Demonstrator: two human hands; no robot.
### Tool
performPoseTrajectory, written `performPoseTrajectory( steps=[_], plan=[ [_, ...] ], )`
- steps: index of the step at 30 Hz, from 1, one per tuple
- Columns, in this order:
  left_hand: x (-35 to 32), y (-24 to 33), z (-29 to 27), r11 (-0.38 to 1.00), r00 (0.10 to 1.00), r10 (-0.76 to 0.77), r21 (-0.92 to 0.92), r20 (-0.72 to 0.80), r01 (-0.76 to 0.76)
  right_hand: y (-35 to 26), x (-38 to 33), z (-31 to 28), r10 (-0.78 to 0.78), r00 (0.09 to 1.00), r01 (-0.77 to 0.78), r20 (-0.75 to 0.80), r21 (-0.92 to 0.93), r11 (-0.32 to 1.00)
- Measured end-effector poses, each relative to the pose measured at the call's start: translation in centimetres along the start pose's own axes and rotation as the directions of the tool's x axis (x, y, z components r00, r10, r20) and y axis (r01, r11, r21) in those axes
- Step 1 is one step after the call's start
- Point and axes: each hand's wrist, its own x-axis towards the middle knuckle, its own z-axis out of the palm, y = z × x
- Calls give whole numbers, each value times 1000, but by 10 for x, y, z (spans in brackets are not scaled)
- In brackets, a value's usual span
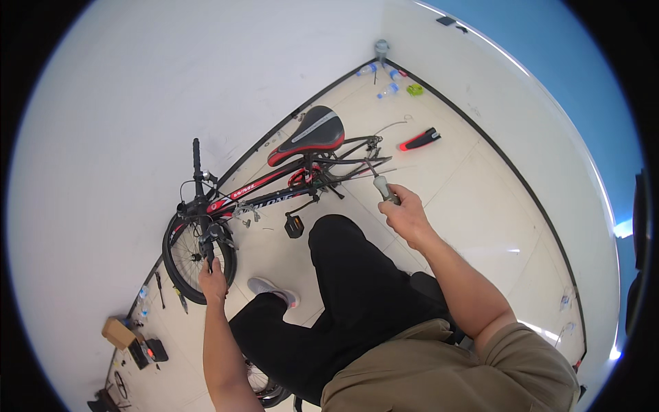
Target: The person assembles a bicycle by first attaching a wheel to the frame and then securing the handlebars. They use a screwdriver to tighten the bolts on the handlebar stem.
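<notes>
Bicycle [274, 185]: left hand [213, 278] clenched on handlebar grip [208, 253]; right hand [406, 214] clenched around grey-handled tool [384, 188].

One bicycle [274, 185] stands at the centre, with one saddle [309, 134], one front wheel [189, 257] at eight o'clock and one pedal [294, 225] showing. Three plastic bottles [384, 75] lie at twelve o'clock beside one green roll [414, 89]. One red-and-black mudguard [420, 140] lies at one o'clock. One cardboard box [118, 333] sits at seven o'clock. Two hands show: the left hand [213, 280] and the right hand [406, 213], which grips one grey-handled tool [383, 187].
</notes>
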Motion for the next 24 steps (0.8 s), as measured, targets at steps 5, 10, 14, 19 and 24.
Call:
performPoseTrajectory(
  steps=[5, 10, 14, 19, 24],
  plan=[
    [-1, 8, 1, 1000, 1000, 0, -1, 22, 0, 1, -3, -7, 22, 1000, -22, 1, -114, 993],
    [-3, 7, 0, 999, 1000, -1, 38, -13, 1, 7, -3, -4, -210, 977, 202, 19, -367, 908],
    [-1, -6, -5, 1000, 998, -25, -5, 53, 25, -7, -8, 1, -228, 970, 242, 83, -401, 884],
    [-11, 15, -3, 994, 994, -69, -73, 87, 76, -17, -6, -8, -183, 978, 209, 101, -466, 860],
    [-9, 14, -5, 988, 990, -101, -106, 102, 112, -3, -1, -11, -200, 979, 193, 40, -503, 843]
  ],
)
